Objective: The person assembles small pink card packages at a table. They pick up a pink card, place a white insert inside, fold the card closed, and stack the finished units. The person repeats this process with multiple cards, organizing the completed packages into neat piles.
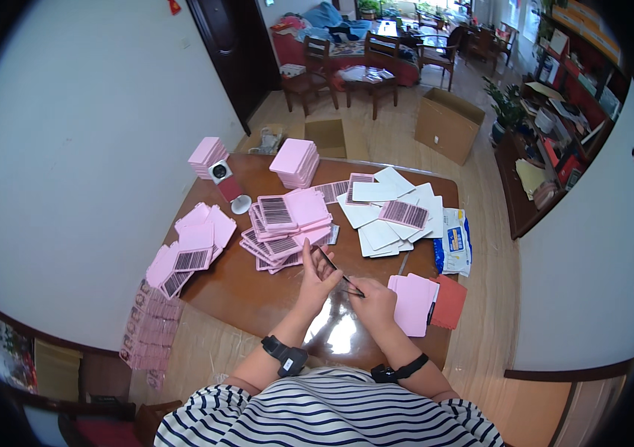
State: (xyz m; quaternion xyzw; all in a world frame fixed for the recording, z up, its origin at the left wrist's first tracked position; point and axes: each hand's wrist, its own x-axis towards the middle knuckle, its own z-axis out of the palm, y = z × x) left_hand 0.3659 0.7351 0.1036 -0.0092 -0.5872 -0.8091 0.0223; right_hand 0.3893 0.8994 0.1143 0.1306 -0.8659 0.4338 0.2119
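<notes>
Over the near part of the table, my two hands are brought close together around a thin dark strip [341, 275], seen nearly edge-on. My right hand [373, 299] pinches its near end between thumb and fingers. My left hand [317, 277] is at its far end, thumb on one side and fingers stretched up on the other. What the strip is made of is too small to tell. Just beyond my left hand is a messy pile of pink flat cases [309, 208] with rows of black stripes. White cards [365, 216] lie spread out to its right, a striped piece [404, 214] on top.
More pink cases [196, 237] hang over the table's left edge. Neat pink stacks [294, 162] and a small white camera-like device [219, 172] stand at the back. A blue-and-white packet [453, 242], pink cards [411, 302] and a red folder [448, 302] lie at the right.
</notes>
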